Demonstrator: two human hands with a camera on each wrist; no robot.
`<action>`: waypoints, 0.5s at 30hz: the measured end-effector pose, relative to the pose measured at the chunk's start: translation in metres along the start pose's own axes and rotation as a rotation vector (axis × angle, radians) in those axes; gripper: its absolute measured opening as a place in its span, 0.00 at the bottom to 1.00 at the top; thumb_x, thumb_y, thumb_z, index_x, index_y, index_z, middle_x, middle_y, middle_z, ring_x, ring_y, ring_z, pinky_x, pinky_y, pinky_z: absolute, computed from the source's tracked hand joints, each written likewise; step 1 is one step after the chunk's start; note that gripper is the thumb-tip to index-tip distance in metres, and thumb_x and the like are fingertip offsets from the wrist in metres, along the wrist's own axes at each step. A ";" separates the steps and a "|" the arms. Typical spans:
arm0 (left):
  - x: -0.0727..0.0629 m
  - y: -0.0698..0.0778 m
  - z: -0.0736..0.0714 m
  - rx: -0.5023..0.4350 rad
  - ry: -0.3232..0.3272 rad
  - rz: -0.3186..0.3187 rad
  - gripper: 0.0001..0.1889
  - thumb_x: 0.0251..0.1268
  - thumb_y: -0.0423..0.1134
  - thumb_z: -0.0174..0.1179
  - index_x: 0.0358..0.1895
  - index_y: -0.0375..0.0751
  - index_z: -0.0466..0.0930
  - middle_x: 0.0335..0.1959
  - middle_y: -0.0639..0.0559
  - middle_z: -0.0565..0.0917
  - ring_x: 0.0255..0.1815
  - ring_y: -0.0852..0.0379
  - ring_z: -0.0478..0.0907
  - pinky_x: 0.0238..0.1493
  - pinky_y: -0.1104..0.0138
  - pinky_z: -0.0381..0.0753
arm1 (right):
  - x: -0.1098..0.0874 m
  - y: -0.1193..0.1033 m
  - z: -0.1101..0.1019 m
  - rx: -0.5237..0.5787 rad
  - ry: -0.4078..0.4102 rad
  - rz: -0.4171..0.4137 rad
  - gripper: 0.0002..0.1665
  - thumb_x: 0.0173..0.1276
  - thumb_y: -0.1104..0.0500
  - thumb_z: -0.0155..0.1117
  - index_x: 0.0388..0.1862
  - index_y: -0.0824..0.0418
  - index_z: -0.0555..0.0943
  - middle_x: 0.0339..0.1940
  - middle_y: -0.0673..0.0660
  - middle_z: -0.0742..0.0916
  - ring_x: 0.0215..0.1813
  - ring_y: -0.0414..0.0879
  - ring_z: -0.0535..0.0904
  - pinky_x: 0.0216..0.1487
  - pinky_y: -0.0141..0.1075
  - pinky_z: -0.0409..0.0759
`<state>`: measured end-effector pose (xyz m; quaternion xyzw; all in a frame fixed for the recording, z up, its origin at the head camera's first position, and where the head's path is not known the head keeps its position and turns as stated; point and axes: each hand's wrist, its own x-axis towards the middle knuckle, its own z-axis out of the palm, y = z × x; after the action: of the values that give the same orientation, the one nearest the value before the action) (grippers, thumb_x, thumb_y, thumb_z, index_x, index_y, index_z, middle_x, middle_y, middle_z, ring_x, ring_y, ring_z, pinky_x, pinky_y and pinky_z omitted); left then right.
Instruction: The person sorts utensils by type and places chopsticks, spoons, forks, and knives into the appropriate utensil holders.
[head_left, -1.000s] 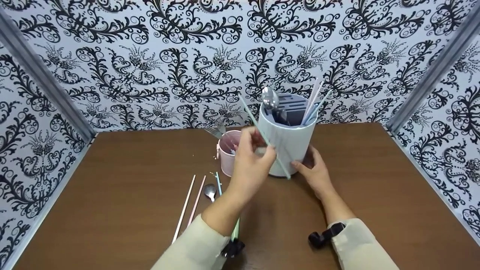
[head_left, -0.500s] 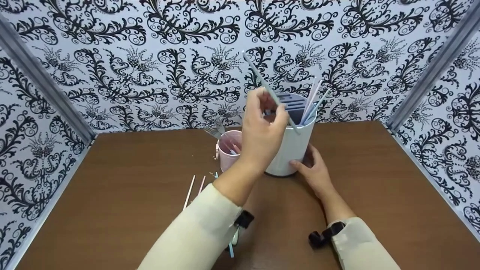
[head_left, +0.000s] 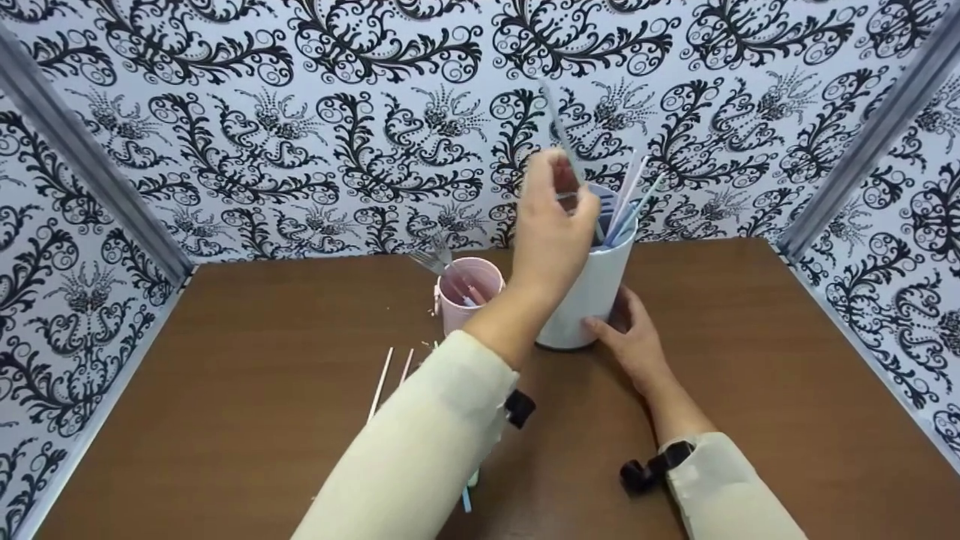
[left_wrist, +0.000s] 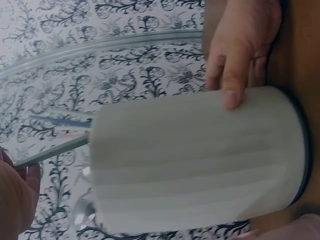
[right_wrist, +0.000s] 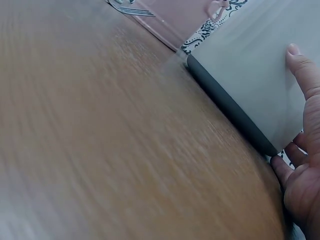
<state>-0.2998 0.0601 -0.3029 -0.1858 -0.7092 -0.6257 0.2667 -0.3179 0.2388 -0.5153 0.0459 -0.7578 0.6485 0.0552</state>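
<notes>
left hand (head_left: pixel 553 229) pinches a pale green stick (left_wrist: pixel 56 151), lower end at the mouth of the white holder (head_left: pixel 583 300); pinched above that end, probably to leave it free. right hand (head_left: pixel 636 341) grips the holder low, likely steadying it on the worktop (head_left: pixel 750 360).

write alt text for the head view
A left hand pinches a pale stick at the mouth of a white holder with other sticks in it, while the right hand grips its side near the base. To the left, a pink cup with forks stands on a brown table; nearer, loose sticks lie partly behind a sleeve.
</notes>
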 end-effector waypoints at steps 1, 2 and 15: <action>0.000 -0.002 0.003 0.032 -0.011 0.007 0.13 0.70 0.26 0.58 0.53 0.38 0.70 0.46 0.44 0.79 0.47 0.56 0.81 0.51 0.77 0.83 | 0.000 0.000 -0.001 0.001 0.004 0.001 0.53 0.69 0.56 0.74 0.84 0.62 0.54 0.83 0.63 0.65 0.82 0.56 0.62 0.85 0.51 0.59; 0.000 -0.005 0.006 0.061 -0.024 0.012 0.13 0.69 0.26 0.58 0.53 0.39 0.71 0.46 0.45 0.79 0.47 0.57 0.80 0.50 0.78 0.82 | 0.000 -0.001 -0.001 0.003 0.006 0.001 0.53 0.69 0.56 0.74 0.84 0.62 0.54 0.82 0.63 0.66 0.82 0.55 0.63 0.85 0.51 0.59; 0.001 -0.021 0.024 0.455 -0.154 0.010 0.12 0.69 0.28 0.58 0.52 0.41 0.75 0.52 0.49 0.80 0.54 0.57 0.80 0.59 0.73 0.81 | 0.000 0.001 -0.002 0.016 -0.005 -0.014 0.53 0.68 0.54 0.74 0.84 0.58 0.56 0.81 0.58 0.68 0.81 0.49 0.63 0.84 0.46 0.59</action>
<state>-0.3163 0.0806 -0.3207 -0.1717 -0.8492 -0.4324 0.2497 -0.3181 0.2405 -0.5163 0.0532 -0.7525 0.6539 0.0572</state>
